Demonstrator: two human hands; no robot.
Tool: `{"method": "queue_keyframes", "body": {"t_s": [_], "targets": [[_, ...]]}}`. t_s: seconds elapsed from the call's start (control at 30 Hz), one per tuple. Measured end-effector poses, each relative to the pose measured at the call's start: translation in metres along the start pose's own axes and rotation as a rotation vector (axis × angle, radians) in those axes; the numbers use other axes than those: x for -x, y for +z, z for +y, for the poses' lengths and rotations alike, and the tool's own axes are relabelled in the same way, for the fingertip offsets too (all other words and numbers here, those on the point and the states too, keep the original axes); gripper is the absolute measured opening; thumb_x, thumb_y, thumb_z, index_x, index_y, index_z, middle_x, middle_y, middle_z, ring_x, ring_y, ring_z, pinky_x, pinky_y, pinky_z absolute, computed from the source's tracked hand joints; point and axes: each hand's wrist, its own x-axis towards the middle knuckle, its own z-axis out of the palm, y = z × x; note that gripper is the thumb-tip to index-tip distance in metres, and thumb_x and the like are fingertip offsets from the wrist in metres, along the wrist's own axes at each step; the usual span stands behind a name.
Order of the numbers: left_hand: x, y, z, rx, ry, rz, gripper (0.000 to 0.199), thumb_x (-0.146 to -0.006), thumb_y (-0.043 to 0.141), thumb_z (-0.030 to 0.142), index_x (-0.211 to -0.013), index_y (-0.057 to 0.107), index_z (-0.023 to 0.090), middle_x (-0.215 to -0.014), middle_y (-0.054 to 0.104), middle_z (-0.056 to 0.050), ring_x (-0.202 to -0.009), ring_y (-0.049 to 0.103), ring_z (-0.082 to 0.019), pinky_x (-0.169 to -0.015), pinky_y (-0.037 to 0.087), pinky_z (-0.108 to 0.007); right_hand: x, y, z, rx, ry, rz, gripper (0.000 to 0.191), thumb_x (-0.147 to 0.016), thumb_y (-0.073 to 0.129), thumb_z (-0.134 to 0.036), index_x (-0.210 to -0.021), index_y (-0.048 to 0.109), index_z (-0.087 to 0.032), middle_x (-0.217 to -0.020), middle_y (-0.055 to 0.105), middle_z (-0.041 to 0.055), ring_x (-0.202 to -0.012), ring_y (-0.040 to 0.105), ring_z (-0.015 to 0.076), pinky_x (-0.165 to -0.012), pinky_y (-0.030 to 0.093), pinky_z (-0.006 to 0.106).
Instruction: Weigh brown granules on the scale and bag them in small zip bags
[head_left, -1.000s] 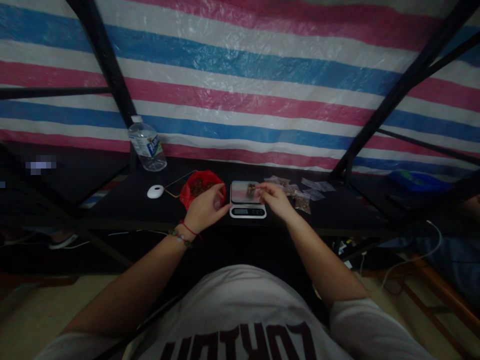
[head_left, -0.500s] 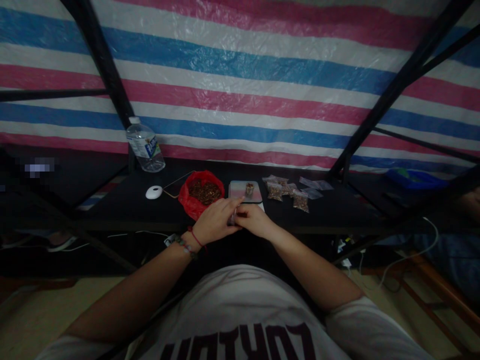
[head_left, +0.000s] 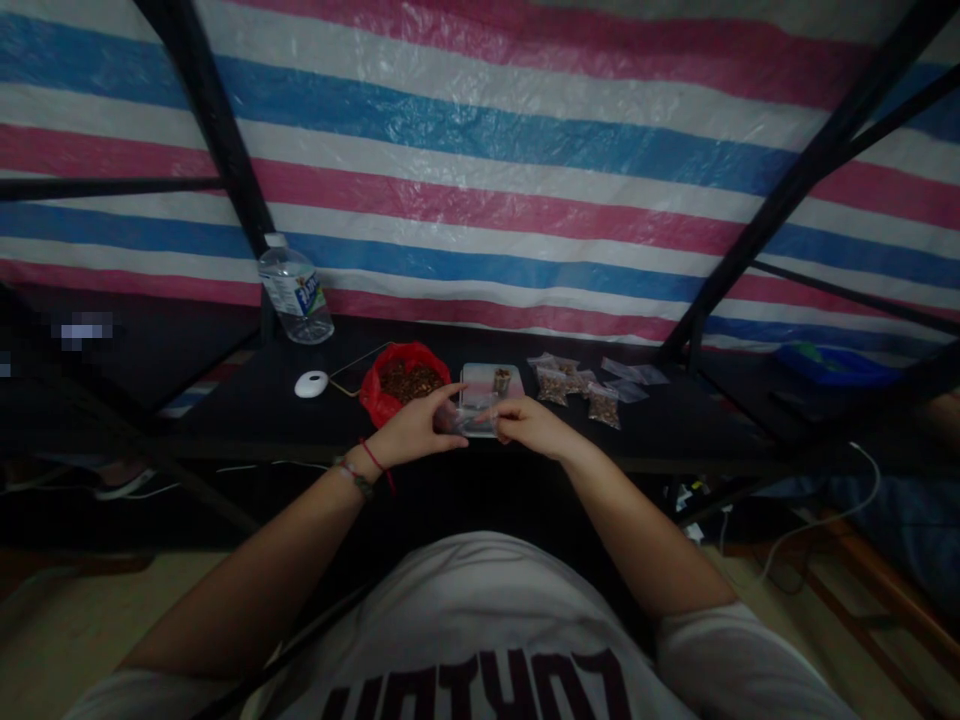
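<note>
A clear, thin plastic bag (head_left: 471, 413) is stretched between my two hands at the front of the table. My right hand (head_left: 541, 428) pinches its right end between thumb and fingers. My left hand (head_left: 412, 428) has thumb and fingers spread apart around the bag's left end; whether it touches the plastic is hard to tell. Just behind the bag lies a flat scale (head_left: 480, 376), with a small cup (head_left: 502, 380) of brown bits standing on it. Close to my left hand is a red plastic bag (head_left: 379, 400) full of loose brown pieces (head_left: 409, 380).
Several filled small bags (head_left: 553, 386) lie right of the scale, with flat clear bags (head_left: 634, 372) beyond them. A water bottle (head_left: 296, 295) and a white rounded device (head_left: 310, 384) stand at left. Black metal posts (head_left: 225, 140) frame the black table (head_left: 240, 410).
My hands have moved apart from each other. The clear bag, earlier bunched between my fingers, now shows spread out, and my left hand's fingers have opened.
</note>
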Motion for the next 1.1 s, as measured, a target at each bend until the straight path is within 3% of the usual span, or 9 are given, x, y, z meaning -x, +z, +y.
{"method": "queue_keyframes", "body": {"t_s": [0.07, 0.17, 0.37, 0.47, 0.6, 0.8, 0.87, 1.0, 1.1], "targets": [[-0.002, 0.002, -0.006, 0.250, -0.044, 0.037, 0.071, -0.073, 0.071, 0.037, -0.135, 0.042, 0.017, -0.101, 0.066, -0.008, -0.088, 0.066, -0.021, -0.081, 0.054, -0.037, 0.000, -0.004, 0.002, -0.112, 0.014, 0.034, 0.027, -0.078, 0.055, -0.019, -0.098, 0.072, -0.014, -0.072, 0.067, 0.0019, -0.063, 0.060, 0.0119, -0.065, 0.049, 0.024], [-0.004, 0.007, -0.009, 0.501, -0.088, 0.126, 0.058, -0.074, 0.070, 0.034, -0.126, 0.049, 0.016, -0.100, 0.065, -0.008, -0.088, 0.065, -0.018, -0.083, 0.053, -0.037, -0.002, -0.004, 0.005, -0.199, -0.019, 0.103, 0.025, -0.078, 0.061, -0.027, -0.096, 0.073, -0.015, -0.086, 0.071, 0.0052, -0.077, 0.065, 0.0158, -0.076, 0.051, 0.031], [-0.007, 0.014, -0.011, 0.704, -0.164, 0.249, 0.052, -0.074, 0.070, 0.036, -0.120, 0.052, 0.018, -0.086, 0.064, -0.003, -0.074, 0.063, -0.014, -0.071, 0.055, -0.032, -0.007, -0.003, 0.013, -0.178, -0.080, 0.170, 0.033, -0.072, 0.066, -0.025, -0.103, 0.072, -0.017, -0.089, 0.070, 0.0044, -0.069, 0.062, 0.0143, -0.069, 0.052, 0.029], [-0.009, 0.015, -0.014, 0.715, -0.206, 0.342, 0.042, -0.072, 0.071, 0.037, -0.105, 0.056, 0.017, -0.082, 0.064, -0.002, -0.070, 0.063, -0.013, -0.065, 0.054, -0.028, -0.007, -0.005, 0.013, -0.171, -0.094, 0.145, 0.039, -0.071, 0.065, -0.022, -0.109, 0.070, -0.017, -0.086, 0.069, 0.0034, -0.064, 0.058, 0.0119, -0.064, 0.050, 0.026], [-0.008, 0.015, -0.010, 0.673, -0.250, 0.425, 0.027, -0.074, 0.067, 0.040, -0.083, 0.060, 0.015, -0.084, 0.068, -0.006, -0.072, 0.065, -0.016, -0.065, 0.054, -0.030, -0.006, -0.006, 0.008, -0.167, -0.080, 0.089, 0.048, -0.069, 0.068, -0.021, -0.117, 0.067, -0.017, -0.079, 0.067, 0.0007, -0.060, 0.054, 0.0096, -0.061, 0.046, 0.023], [-0.006, 0.013, -0.007, 0.606, -0.239, 0.279, 0.047, -0.076, 0.067, 0.037, -0.116, 0.061, 0.014, -0.087, 0.071, -0.008, -0.072, 0.066, -0.018, -0.063, 0.055, -0.032, -0.005, -0.008, 0.007, -0.131, -0.075, 0.098, 0.053, -0.069, 0.070, -0.024, -0.122, 0.064, -0.017, -0.080, 0.067, 0.0009, -0.059, 0.052, 0.0091, -0.056, 0.042, 0.021], [-0.007, 0.012, -0.011, 0.526, -0.211, 0.272, 0.045, -0.080, 0.060, 0.036, -0.119, 0.059, 0.014, -0.089, 0.071, -0.009, -0.074, 0.066, -0.018, -0.065, 0.056, -0.033, -0.005, -0.010, 0.008, -0.100, -0.072, 0.105, 0.054, -0.069, 0.070, -0.025, -0.123, 0.063, -0.017, -0.078, 0.066, 0.0006, -0.057, 0.051, 0.0091, -0.055, 0.041, 0.021], [-0.006, 0.003, -0.013, 0.133, -0.047, 0.425, 0.035, -0.087, 0.050, 0.033, -0.115, 0.061, 0.016, -0.114, 0.065, -0.012, -0.104, 0.062, -0.024, -0.091, 0.051, -0.044, -0.011, -0.009, 0.006, -0.041, -0.086, 0.140, 0.052, -0.071, 0.070, -0.027, -0.122, 0.063, -0.015, -0.075, 0.066, 0.0009, -0.058, 0.052, 0.0101, -0.057, 0.043, 0.023], [-0.002, -0.004, -0.004, -0.187, 0.148, 0.359, 0.052, -0.079, 0.063, 0.041, -0.124, 0.056, 0.018, -0.134, 0.053, -0.014, -0.126, 0.047, -0.028, -0.107, 0.037, -0.049, -0.021, 0.000, -0.005, 0.118, -0.152, 0.157, 0.043, -0.071, 0.071, -0.025, -0.113, 0.068, -0.015, -0.079, 0.066, 0.0015, -0.065, 0.056, 0.0122, -0.063, 0.045, 0.024]]}}
